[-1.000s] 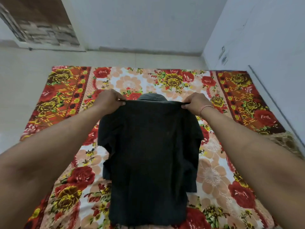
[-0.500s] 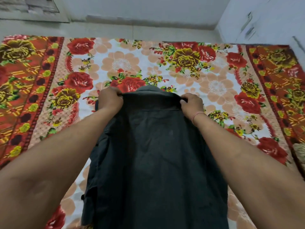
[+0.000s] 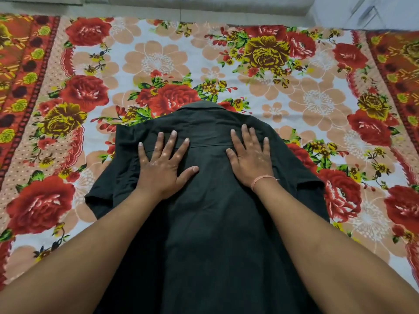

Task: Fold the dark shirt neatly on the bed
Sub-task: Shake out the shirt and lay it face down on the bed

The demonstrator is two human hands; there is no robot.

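The dark shirt [image 3: 210, 223] lies back-up on the bed, collar pointing away from me, short sleeves spread to either side. My left hand [image 3: 162, 164] rests flat on the left shoulder area with fingers spread. My right hand [image 3: 250, 155] lies flat on the right shoulder area, fingers apart, a pink thread around its wrist. Neither hand grips the cloth. The shirt's lower hem is hidden below the frame between my forearms.
A floral bedsheet [image 3: 306, 105] in red, peach and white covers the bed [image 3: 34, 71], with broad red borders left and right. Pale floor [image 3: 204, 7] runs past the far edge. A white wall [image 3: 362, 12] stands at the far right.
The shirt, held up by its shoulders a second ago, was lowered onto the bed. Both hands released the shoulders and now press flat on it. My view tilted downward.
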